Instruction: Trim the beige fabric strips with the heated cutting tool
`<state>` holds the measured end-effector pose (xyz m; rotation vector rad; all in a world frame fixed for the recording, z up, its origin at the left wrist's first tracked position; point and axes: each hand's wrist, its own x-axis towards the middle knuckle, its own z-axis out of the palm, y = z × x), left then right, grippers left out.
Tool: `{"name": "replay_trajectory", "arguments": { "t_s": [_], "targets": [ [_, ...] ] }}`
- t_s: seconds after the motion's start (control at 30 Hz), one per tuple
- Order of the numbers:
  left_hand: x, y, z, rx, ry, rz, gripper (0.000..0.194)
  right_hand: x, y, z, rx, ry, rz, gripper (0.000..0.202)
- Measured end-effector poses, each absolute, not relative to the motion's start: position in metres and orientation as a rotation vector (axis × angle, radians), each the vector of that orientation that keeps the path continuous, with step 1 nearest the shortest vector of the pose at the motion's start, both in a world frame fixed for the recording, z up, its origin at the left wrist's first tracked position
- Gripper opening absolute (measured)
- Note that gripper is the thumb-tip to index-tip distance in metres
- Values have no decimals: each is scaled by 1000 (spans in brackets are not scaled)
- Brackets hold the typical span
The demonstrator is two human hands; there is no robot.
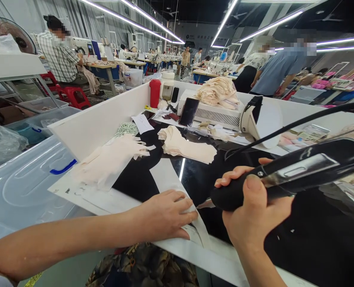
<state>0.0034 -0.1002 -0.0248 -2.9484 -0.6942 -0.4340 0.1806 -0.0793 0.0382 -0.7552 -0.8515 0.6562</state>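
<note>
My right hand (254, 211) is wrapped around a black handheld tool (296, 167) with a shiny metal panel and a thick cable. The tool's rounded end points left, above the black glossy work surface (224, 223). At the table's front edge, my left hand (172, 215) lies palm down on a long pale strip (165, 175) that looks like paper or thin card. Its fingers press on the strip, slightly bent. Beyond the strip rests a stack of cream fabric pieces (188, 147). More pale fabric pieces (107, 159) are spread on the left side.
Around the table runs a low white wall (105, 115). At the back are a red cup (155, 93), a phone (189, 111), a white vented box (215, 115) under bundled cloth, and a white lamp-like cone (263, 123). A clear plastic bin (30, 179) stands left. Other people work farther off.
</note>
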Motion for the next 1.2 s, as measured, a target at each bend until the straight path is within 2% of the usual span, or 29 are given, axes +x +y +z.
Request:
{"name": "replay_trajectory", "arguments": {
  "t_s": [0.33, 0.7, 0.87, 0.93, 1.07, 1.2],
  "targets": [
    [3, -99, -26, -2948, -687, -485, 51, 177, -73, 39, -725, -876, 647, 44],
    [2, -100, -22, -3021, -709, -490, 51, 173, -68, 34, -735, -908, 667, 48],
    [-9, -88, -15, -3132, -799, -638, 32, 175, -63, 32, -703, -931, 683, 47],
    [-18, -79, -12, -3154, -813, -573, 31, 176, -59, 32, -695, -954, 697, 48],
    [-33, -69, -8, -3111, -819, -407, 42, 182, -49, 35, -693, -947, 674, 46],
    [-26, -82, -3, -2948, -997, -298, 29, 192, -47, 44, -703, -913, 624, 42]
  ]
}}
